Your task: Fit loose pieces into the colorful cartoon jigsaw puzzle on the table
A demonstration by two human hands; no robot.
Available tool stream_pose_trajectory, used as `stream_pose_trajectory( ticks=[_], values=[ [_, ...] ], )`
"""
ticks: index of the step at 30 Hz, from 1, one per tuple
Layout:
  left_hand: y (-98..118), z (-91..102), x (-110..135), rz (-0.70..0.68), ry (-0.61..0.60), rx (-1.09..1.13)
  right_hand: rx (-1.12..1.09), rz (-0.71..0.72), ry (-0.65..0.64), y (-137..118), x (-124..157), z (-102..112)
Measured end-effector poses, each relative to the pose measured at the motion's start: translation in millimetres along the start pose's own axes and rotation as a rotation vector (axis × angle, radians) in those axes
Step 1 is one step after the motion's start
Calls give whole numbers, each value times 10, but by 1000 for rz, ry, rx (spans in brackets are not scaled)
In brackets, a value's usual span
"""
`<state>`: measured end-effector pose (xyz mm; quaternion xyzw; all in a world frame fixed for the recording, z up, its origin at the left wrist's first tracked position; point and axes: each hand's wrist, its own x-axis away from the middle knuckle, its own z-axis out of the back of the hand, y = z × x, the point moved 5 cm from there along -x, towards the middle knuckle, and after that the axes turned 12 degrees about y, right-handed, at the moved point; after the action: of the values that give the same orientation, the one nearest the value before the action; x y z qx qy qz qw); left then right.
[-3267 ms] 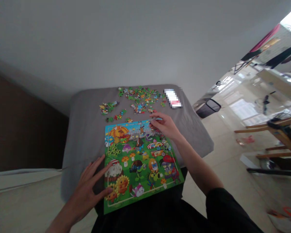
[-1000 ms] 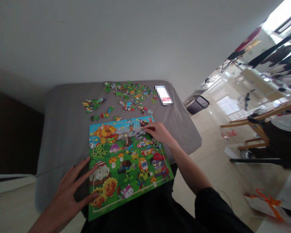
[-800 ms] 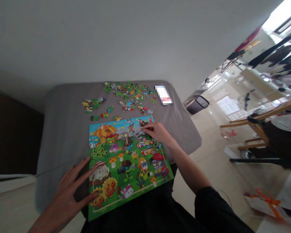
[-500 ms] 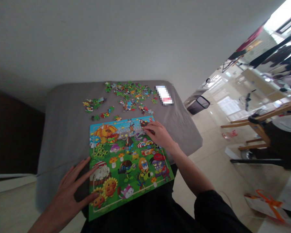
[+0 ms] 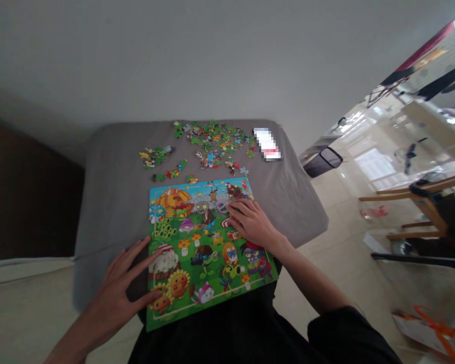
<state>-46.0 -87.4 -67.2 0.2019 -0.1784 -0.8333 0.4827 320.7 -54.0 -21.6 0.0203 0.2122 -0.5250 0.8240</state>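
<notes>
— 2 hands, doing what?
— Left hand (image 5: 116, 296) lies spread flat on the left edge of the puzzle board (image 5: 208, 275); right hand (image 5: 251, 226), open, presses its upper right.
— And the board?
— Near side of the grey table (image 5: 109, 202), loose pieces (image 5: 212, 144) beyond.

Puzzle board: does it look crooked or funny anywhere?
Yes. The puzzle board lies turned askew on the grey cushion, its near edge hanging off onto the lap. Loose pieces are scattered along the far side. The left hand and right hand rest on it.
</notes>
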Motion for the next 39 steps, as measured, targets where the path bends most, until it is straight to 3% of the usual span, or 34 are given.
stream_pose_trajectory(
  ticks=[10,18,39],
  values=[
    [225,143,-86,36,-85,24,-10,-14,-9,37,84,16],
    [199,100,-37,30,-69,21,13,-9,16,-7,165,17],
    [106,167,-241,73,-63,-47,87,45,-24,-52,206,23]
  ],
)
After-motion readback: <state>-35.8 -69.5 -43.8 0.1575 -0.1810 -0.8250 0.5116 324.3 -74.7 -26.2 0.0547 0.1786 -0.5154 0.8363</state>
